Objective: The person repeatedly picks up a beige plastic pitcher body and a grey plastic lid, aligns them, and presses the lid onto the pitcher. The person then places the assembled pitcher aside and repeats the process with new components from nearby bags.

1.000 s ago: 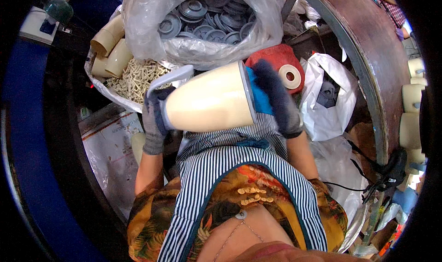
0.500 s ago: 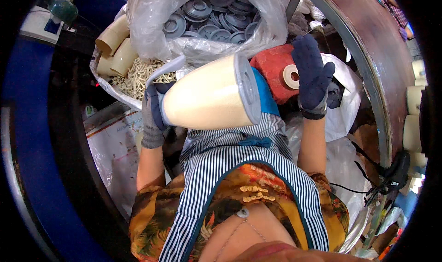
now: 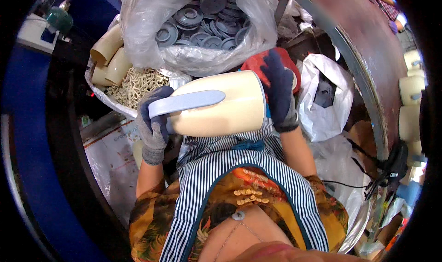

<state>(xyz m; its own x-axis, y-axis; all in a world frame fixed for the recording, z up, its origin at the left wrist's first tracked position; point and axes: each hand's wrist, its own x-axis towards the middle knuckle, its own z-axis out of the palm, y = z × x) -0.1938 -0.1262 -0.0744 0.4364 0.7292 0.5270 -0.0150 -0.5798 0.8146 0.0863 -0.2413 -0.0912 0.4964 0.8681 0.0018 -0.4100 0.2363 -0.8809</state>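
A cream jug (image 3: 216,117) with a pale blue-grey handle (image 3: 189,101) lies on its side in front of my apron. My gloved left hand (image 3: 154,117) grips its narrow end beside the handle, fingers partly hidden behind it. At the wide base end my gloved right hand (image 3: 278,94) is open, its fingers stretched upward. Whether the palm touches the base I cannot tell. Behind that hand is a red block-like object (image 3: 258,59) with a cream ring (image 3: 293,81), both partly covered.
Ahead stands a clear plastic bag (image 3: 147,41) of grey round lids (image 3: 189,17). To its left, a sack holds cream shells (image 3: 108,45) and small cream pieces (image 3: 136,87). A white sack (image 3: 317,119) with dark parts sits right, by a curved metal-edged table (image 3: 363,45) bearing cream jugs (image 3: 410,89).
The jug has turned about its length, so its handle now faces up and its base is turned from view. My right hand has moved left to the base end.
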